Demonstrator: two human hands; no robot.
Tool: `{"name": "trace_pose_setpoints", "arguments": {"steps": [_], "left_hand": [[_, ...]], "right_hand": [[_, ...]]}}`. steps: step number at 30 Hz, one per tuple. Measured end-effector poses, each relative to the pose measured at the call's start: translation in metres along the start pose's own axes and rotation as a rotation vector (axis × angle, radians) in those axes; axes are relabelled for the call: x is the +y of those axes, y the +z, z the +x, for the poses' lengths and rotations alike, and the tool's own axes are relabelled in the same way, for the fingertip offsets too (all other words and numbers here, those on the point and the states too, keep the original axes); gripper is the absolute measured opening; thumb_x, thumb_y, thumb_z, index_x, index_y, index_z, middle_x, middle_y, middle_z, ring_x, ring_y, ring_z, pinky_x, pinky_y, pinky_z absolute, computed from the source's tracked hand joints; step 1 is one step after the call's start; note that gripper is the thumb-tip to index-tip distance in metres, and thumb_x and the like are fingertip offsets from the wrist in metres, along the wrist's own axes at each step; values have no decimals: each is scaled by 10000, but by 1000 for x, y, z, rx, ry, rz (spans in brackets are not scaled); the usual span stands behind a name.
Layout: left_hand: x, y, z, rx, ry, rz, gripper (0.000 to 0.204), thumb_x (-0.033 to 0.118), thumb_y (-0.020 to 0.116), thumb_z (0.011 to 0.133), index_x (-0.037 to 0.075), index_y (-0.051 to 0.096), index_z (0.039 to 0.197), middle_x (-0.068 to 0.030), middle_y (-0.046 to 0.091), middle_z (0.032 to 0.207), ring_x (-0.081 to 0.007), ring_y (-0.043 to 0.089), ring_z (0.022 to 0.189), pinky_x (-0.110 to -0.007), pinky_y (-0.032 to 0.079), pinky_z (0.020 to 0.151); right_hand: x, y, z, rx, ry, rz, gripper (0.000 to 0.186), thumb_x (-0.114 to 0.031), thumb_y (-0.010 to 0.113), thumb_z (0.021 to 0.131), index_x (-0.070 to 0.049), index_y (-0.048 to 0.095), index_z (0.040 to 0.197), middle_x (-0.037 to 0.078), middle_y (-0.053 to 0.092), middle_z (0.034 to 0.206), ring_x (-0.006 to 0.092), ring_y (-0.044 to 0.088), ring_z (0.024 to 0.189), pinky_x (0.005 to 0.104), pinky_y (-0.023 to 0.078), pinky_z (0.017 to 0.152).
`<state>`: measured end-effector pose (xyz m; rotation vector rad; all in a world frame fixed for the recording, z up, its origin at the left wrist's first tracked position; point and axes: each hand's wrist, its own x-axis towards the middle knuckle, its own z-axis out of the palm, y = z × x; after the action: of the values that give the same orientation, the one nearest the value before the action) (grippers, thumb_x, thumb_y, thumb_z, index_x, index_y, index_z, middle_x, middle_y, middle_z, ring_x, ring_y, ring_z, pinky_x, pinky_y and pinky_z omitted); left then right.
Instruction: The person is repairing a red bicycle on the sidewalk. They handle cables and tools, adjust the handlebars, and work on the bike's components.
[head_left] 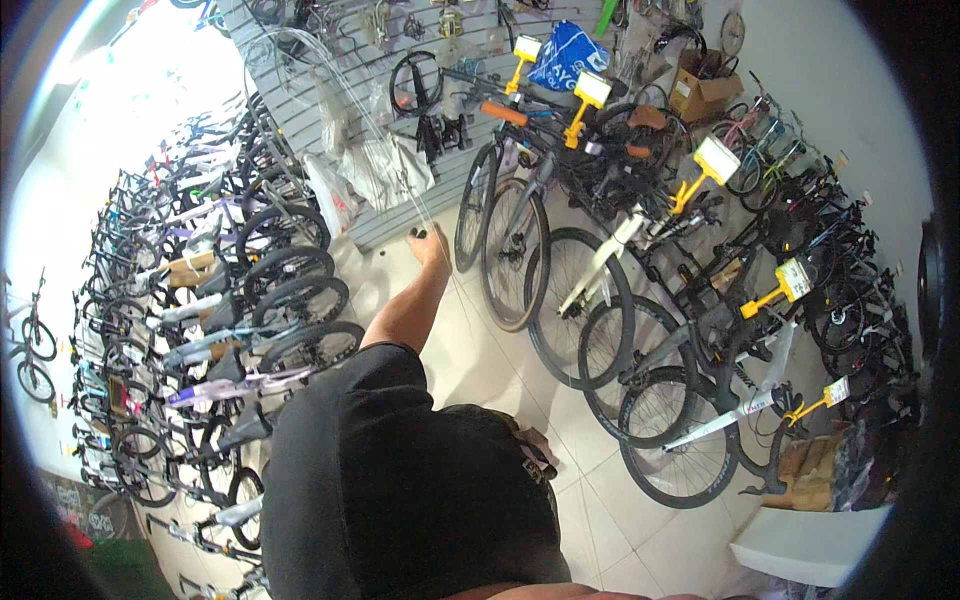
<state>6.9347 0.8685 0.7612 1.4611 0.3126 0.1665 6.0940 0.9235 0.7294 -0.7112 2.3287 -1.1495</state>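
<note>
My left arm reaches forward from a black sleeve [385,385]. My left hand [428,245] is closed low in front of a grey slatted display panel [390,222], over the tiled floor. Small dark bits show at its fingertips, too small to name. Thin pale cables [375,125] hang in long loops down the panel, and their lower ends come close to my fingers. I cannot tell whether my hand grips them. Clear plastic bags [390,172] hang just behind it. My right hand is not in view.
Bicycles with wheels turned to the aisle line the right, the nearest wheel [515,255] close to my hand. Yellow holders with white tags [592,90] sit on several. More bicycles [300,285] crowd the left. A cardboard box [705,88] and blue bag [570,57] are farther back.
</note>
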Motion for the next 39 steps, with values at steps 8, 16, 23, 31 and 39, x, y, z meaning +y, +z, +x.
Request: {"name": "trace_pose_setpoints", "arguments": {"steps": [8,16,23,31,39], "left_hand": [[-176,-114,-227,-795,-238,999,319,261,678,989,42,640,1218,-126,689,1012,-267,675,932,-433,547,805],[-121,-122,-619,-2433,361,1499,251,221,662,987,-10,730,1055,-107,727,897,-204,688,733,-403,547,694],[-73,-242,-1027,-2814,1186,874,267,248,690,1001,-11,701,1062,-198,734,927,-274,723,849,-427,545,736],[49,-541,-1433,-2947,-940,1016,447,459,585,1079,59,700,1244,-102,764,1083,-90,536,628,-259,452,551],[-77,-666,-1783,-2162,-1783,1214,276,321,425,1153,115,608,1132,64,454,688,-94,414,550,-262,343,473]], "right_hand": [[100,-261,107,443,-15,166,442,-323,476,1100,-8,674,1338,88,696,949,162,574,709,336,479,590],[65,-481,125,782,161,685,336,-223,685,1032,-6,705,1288,-55,561,756,19,417,544,206,315,458],[115,-649,236,721,74,858,313,-197,687,1032,18,709,1258,-49,545,757,18,401,571,196,312,480],[161,-781,374,346,-68,382,252,-192,668,1048,7,757,1174,25,693,882,110,592,737,271,498,668],[345,-990,438,289,350,191,221,-143,692,1022,10,757,1168,95,773,1060,151,693,993,308,557,885]]}}
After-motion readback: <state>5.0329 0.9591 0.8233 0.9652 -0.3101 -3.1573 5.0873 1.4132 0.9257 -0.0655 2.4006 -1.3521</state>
